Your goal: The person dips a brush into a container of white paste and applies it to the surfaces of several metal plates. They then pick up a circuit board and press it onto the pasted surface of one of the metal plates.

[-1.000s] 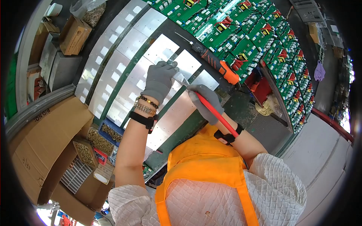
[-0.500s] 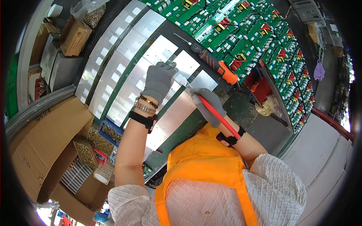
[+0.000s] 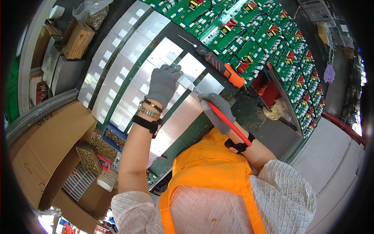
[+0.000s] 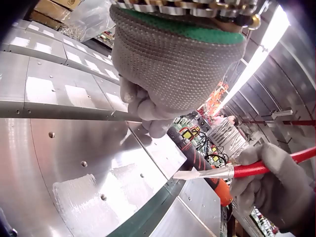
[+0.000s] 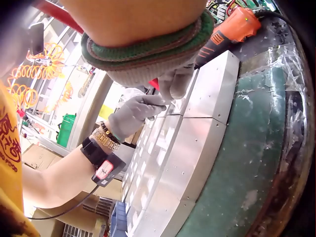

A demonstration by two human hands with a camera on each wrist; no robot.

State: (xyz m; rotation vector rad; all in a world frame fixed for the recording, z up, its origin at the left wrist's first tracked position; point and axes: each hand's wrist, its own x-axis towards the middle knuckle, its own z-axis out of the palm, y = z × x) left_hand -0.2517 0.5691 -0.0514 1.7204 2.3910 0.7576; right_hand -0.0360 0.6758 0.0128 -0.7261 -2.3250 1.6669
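Observation:
The gloved right hand (image 3: 218, 113) grips a red-handled brush (image 3: 230, 124); in the left wrist view the brush's red handle (image 4: 251, 170) runs back between the fingers and its pale tip lies at a metal plate's corner. Curled at the fingers, the gloved left hand (image 3: 163, 84) rests at the upper edge of a silver plate (image 3: 184, 128); whether it pinches anything is hidden. In the left wrist view white patches (image 4: 74, 197) and small holes mark the nearest plate (image 4: 54, 143). The right wrist view shows the left hand (image 5: 133, 116) beyond the right hand's fingers (image 5: 180, 84).
An orange and black power screwdriver (image 3: 224, 70) lies beyond the plates, beside rows of green circuit boards (image 3: 241, 39). More silver plates (image 3: 105, 66) stand in rows to the left. Bins of screws (image 3: 103, 146) and a cardboard box (image 3: 54, 144) are at the lower left.
The right hand with the brush has shifted slightly right and down, away from the left hand. The left hand has stayed nearly in place.

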